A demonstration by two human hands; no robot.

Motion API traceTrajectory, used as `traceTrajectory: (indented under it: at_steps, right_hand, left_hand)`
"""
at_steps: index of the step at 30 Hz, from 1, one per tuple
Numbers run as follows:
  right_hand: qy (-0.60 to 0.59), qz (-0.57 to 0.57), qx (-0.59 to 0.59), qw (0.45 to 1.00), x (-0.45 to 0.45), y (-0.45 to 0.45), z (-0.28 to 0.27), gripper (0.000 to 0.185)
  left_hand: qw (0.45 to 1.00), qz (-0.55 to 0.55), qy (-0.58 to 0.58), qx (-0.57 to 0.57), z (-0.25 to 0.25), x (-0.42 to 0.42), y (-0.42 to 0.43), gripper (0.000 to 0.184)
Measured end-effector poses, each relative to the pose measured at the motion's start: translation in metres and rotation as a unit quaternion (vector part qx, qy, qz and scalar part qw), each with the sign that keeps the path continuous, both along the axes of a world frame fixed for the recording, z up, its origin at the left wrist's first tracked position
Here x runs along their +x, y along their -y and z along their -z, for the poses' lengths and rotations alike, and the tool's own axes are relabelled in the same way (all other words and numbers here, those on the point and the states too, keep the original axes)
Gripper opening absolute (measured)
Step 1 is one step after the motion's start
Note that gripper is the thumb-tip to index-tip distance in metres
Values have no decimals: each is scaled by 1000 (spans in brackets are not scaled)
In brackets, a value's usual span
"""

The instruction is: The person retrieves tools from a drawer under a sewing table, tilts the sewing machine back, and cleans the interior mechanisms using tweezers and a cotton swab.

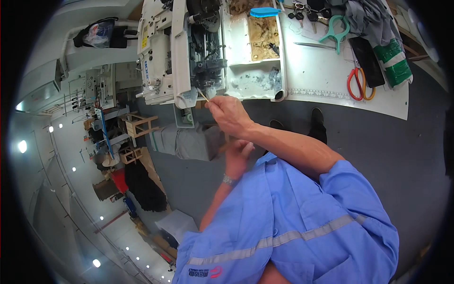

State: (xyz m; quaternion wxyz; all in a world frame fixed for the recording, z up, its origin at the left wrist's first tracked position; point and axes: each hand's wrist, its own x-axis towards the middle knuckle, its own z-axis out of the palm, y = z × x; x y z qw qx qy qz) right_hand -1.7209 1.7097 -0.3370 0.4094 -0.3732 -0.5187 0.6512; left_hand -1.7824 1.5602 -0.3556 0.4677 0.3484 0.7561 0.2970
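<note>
My right hand (230, 114) is closed on a thin pale stick (202, 95), whose tip points at the lower edge of a white sewing machine (180, 52). The machine is tipped over, and its dark underside mechanism (207, 57) is exposed. Beside it lies the open white oil pan (253, 78), stained brown inside with grey lint in its near section. My left hand (239, 154), slightly blurred, hangs below the right forearm with its fingers loosely bent and apart. Nothing shows in it, though the forearm covers part of it.
Scissors (362, 85), a black phone (366, 61), a green-wrapped bundle (395, 61), a teal-handled tool (336, 31) and keys (309, 14) lie on the white tabletop (314, 66). A blue object (265, 12) rests on the pan. A grey covered bundle (187, 141) stands beyond my left hand.
</note>
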Motion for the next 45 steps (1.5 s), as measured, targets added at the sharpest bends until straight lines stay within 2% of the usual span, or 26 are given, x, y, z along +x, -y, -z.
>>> traceTrajectory:
  at_steps: [4,9,11,14,22,25,28,30,31,33,37,39,42,45]
  right_hand:
    - [22,-2,12,1000,8,-1,0,25]
    - [-3,62,27,998,37,-17,-16,18]
    - [-24,50,31,998,34,-34,-9,18]
    - [-139,15,-30,990,44,-54,-17,17]
    - [-123,-21,-25,992,44,-73,-14,19]
    - [-105,-45,-4,993,37,-78,-17,19]
    - [-34,-62,28,997,28,-84,-21,18]
    - [114,24,219,969,23,-86,-21,17]
    - [115,23,219,969,23,-86,-21,17]
    - [195,53,285,937,22,-88,-24,16]
    - [103,51,261,959,22,-92,-28,16]
    - [186,-16,268,945,18,-95,-26,17]
    - [233,-4,299,925,15,-98,-25,17]
    - [203,29,311,928,15,-98,-26,14]
  left_hand:
    - [1000,-18,16,0,1,2,4,9]
    - [999,-26,38,-20,5,-1,7,10]
    - [999,-8,22,-38,5,0,6,12]
    - [999,-4,30,-19,7,0,8,12]
    - [1000,-5,20,-22,8,0,10,13]
    - [999,-7,19,-27,10,1,9,14]
    - [1000,2,16,-27,13,1,9,15]
    - [1000,9,13,-26,14,1,8,15]
    - [1000,12,14,-25,14,1,8,15]
    - [1000,13,15,-20,14,2,7,15]
    - [1000,11,11,-20,13,1,5,15]
    - [1000,15,12,-18,13,1,6,15]
    - [1000,13,10,-21,14,0,4,15]
    - [1000,22,-4,-15,17,-2,4,15]
